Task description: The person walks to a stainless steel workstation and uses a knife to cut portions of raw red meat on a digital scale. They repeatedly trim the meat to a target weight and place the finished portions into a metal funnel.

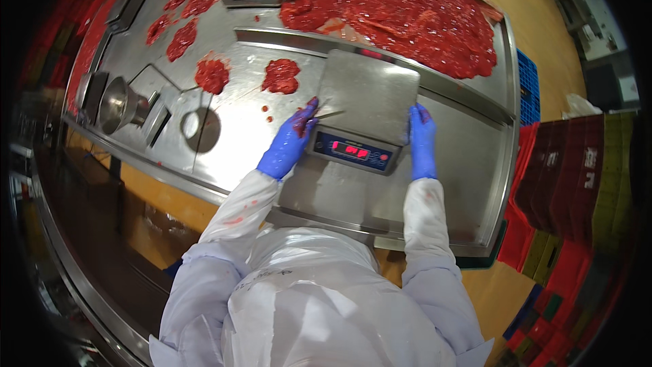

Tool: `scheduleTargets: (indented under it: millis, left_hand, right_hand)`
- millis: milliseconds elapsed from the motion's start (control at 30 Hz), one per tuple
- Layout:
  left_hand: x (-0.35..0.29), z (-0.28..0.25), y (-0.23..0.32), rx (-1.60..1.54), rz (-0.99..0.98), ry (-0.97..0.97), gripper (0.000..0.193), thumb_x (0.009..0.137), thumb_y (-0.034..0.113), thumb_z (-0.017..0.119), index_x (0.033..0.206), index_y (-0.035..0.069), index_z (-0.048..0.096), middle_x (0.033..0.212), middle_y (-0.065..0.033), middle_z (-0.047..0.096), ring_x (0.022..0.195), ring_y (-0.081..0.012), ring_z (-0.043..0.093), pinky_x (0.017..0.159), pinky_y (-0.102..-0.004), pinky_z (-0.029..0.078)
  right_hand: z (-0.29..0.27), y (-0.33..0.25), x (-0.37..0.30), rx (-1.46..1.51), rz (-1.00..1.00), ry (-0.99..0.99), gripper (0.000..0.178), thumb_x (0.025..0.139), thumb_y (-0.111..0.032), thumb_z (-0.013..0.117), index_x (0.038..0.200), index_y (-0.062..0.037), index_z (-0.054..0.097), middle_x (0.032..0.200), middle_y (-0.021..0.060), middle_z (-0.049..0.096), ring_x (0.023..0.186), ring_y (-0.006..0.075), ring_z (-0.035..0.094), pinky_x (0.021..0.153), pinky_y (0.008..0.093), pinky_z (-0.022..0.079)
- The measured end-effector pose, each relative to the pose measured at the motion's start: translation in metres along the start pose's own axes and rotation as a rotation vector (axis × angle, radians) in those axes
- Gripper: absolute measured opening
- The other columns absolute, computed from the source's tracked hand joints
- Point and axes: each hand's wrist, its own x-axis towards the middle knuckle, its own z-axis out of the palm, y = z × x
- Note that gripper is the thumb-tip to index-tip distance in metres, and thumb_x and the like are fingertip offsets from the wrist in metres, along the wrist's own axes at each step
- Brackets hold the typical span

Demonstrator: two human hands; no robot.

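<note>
The left hand and the right hand are resting apart, with the scale standing between them on the metal desk. The left hand is holding a thin metal tool, which is pointing over the scale's left edge. The right hand is touching the scale's right side; whether it is gripping, I cannot tell. The display is glowing red. Two meat portions are lying to the left, and a large meat heap is lying behind.
</note>
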Motion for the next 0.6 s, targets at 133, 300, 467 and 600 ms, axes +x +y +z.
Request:
scheduleTargets:
  millis: [133, 300, 467, 600]
  left_hand:
    - [-0.029, -0.032, 0.005, 0.125, -0.053, -0.036, 0.043, 0.093, 0.006, 0.048, 0.135, 0.007, 0.044, 0.099, -0.0154, 0.06, 0.089, -0.0252, 0.058, 0.083, -0.0326, 0.045]
    - [-0.091, -0.101, -0.028, -0.079, -0.115, 0.168, 0.036, 0.095, 0.008, 0.046, 0.131, 0.007, 0.048, 0.083, -0.0056, 0.051, 0.074, -0.0144, 0.048, 0.072, -0.0255, 0.041]
    - [-0.146, -0.192, -0.076, -0.236, -0.383, 0.266, 0.033, 0.096, 0.012, 0.046, 0.128, 0.006, 0.052, 0.088, -0.0023, 0.055, 0.08, -0.0096, 0.048, 0.077, -0.0235, 0.042]
    - [-0.178, -0.267, -0.103, -0.219, -0.475, 0.241, 0.033, 0.098, 0.015, 0.044, 0.127, 0.003, 0.052, 0.085, -0.0008, 0.053, 0.08, -0.0098, 0.047, 0.078, -0.0242, 0.041]
  right_hand:
    - [0.031, -0.061, -0.038, -0.552, -0.202, 0.125, 0.028, 0.093, -0.017, 0.053, 0.114, 0.0013, 0.058, 0.095, 0.0062, 0.061, 0.084, 0.0117, 0.055, 0.075, 0.0273, 0.046]
    - [0.146, -0.073, -0.119, -0.148, -0.318, -0.307, 0.025, 0.096, -0.016, 0.046, 0.106, 0.0018, 0.061, 0.101, 0.0085, 0.063, 0.096, 0.0162, 0.058, 0.086, 0.0293, 0.046]
    - [0.27, 0.048, -0.159, 0.06, 0.18, -0.626, 0.027, 0.096, -0.022, 0.05, 0.101, 0.0007, 0.064, 0.095, 0.0049, 0.065, 0.089, 0.0131, 0.06, 0.085, 0.0282, 0.046]
    - [0.345, 0.063, -0.084, 0.048, -0.014, -0.365, 0.027, 0.095, -0.024, 0.052, 0.095, -0.0012, 0.066, 0.091, 0.0042, 0.065, 0.082, 0.012, 0.059, 0.077, 0.0266, 0.047]
